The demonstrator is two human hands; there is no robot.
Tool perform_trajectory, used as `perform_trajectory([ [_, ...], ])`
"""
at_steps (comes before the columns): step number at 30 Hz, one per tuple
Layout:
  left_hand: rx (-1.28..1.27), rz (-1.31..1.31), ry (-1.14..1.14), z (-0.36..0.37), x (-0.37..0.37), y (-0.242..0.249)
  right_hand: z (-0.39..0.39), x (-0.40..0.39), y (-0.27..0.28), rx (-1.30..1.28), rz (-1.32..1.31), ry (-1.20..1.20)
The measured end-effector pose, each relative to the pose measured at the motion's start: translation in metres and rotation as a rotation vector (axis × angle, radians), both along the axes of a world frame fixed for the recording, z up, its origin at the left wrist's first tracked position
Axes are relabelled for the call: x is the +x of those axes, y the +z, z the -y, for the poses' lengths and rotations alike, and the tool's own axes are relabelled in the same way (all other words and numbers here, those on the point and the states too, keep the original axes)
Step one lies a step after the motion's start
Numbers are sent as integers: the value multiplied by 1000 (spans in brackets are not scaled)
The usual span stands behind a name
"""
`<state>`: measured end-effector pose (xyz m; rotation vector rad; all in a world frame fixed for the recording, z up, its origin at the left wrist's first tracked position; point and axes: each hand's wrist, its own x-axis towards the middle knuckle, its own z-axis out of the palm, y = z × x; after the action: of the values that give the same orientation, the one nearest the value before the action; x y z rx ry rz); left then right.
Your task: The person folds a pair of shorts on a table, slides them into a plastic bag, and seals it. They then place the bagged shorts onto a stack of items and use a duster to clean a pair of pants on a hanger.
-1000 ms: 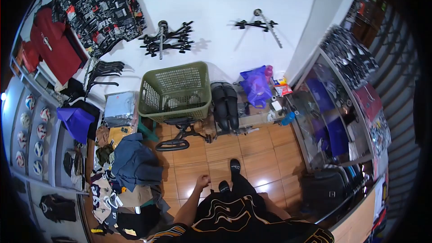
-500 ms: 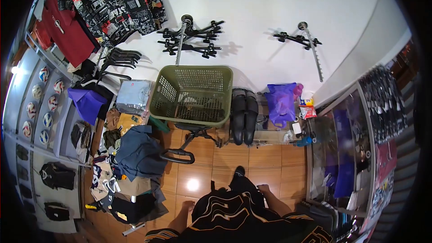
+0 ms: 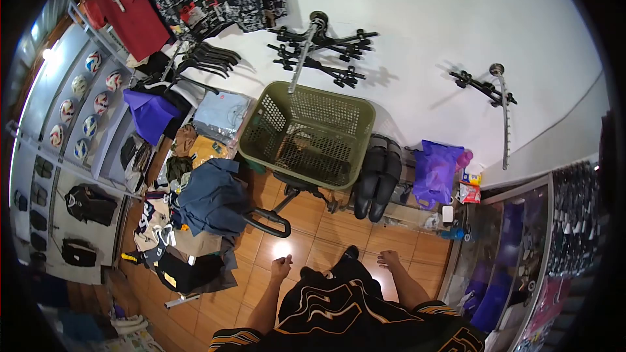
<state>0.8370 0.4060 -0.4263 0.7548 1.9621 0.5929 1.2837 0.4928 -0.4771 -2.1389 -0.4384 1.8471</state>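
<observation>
My left hand (image 3: 281,267) is held out in front of my body over the tiled floor, its fingers loosely bent, with nothing visible in it. It is nearest to the black looped handle (image 3: 268,223) of the wheeled frame under the green plastic basket (image 3: 306,181). My right hand (image 3: 389,260) hangs over the floor on the other side, fingers apart and holding nothing I can see. Beyond it stand black mannequin legs (image 3: 377,179) and a purple plastic bag (image 3: 435,173). Neither hand touches anything.
A pile of clothes (image 3: 212,199) lies at the left beside a shelf of balls (image 3: 79,114). Wall racks (image 3: 319,45) with black hangers jut out above the basket. A glass cabinet (image 3: 505,241) stands at the right. Tiled floor (image 3: 261,293) lies around my feet.
My view has turned left and tilted, so the basket and racks sit further right. Both hands have moved forward and up, away from my body.
</observation>
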Motion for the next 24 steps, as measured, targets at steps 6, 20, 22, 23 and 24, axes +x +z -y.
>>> perform_trajectory([
  [6,-17,92,331,78,-18,-12,5,-27,6,-90,42,105],
  [20,-140,270,955,252,-58,-27,32,-182,23,79,158,497],
  [22,-1,418,980,272,-73,-54,26,-216,34,213,293,746],
  [23,9,419,1012,279,-77,-61,25,-232,30,221,290,779],
  [24,18,406,1061,282,-78,-62,22,-247,14,366,316,891],
])
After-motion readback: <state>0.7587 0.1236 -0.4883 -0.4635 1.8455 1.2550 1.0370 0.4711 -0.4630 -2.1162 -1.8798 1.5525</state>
